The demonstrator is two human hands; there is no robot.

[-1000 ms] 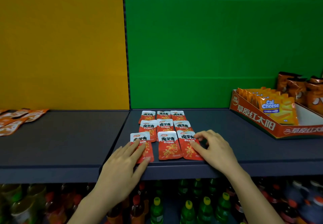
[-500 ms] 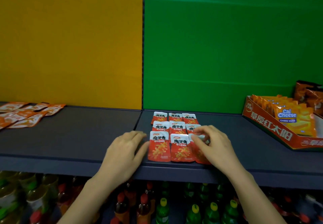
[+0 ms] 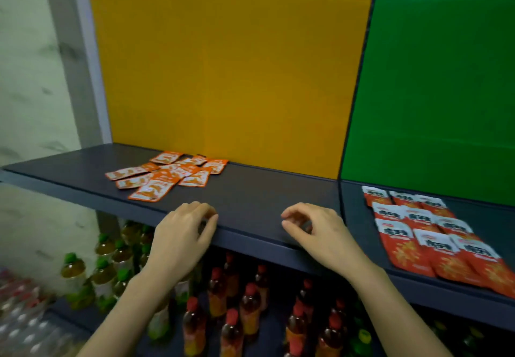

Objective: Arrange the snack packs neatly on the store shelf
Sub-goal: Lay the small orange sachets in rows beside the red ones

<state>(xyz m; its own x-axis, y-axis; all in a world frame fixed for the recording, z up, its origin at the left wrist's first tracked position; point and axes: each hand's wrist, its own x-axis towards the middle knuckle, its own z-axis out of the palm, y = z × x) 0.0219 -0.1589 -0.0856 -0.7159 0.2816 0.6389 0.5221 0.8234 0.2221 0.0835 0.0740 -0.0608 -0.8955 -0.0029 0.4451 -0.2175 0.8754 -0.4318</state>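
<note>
The person's left hand is hanging over the front edge of the dark shelf, its fingers loosely curled and gripping nothing. The right hand is hovering a little way to its right at the same edge, fingers bent and thumb drawn near the forefinger, and it too is holding nothing. The picture is soft there, so whether any fingertip is actually touching the shelf cannot be told.

The orange snack packs are lying in a loose, overlapping heap toward the back of the shelf, beyond and to the left of the left hand, in front of the yellow panel. They are pointing every which way and neither hand is touching them.

The red snack packs are sitting on the next shelf section to the right, in front of the green panel, laid flat in three rows of three with their edges close together, the front row reaching the shelf's lip.

Below the shelf, red-capped bottles of amber drink are standing upright, with green-capped bottles standing further left.
</note>
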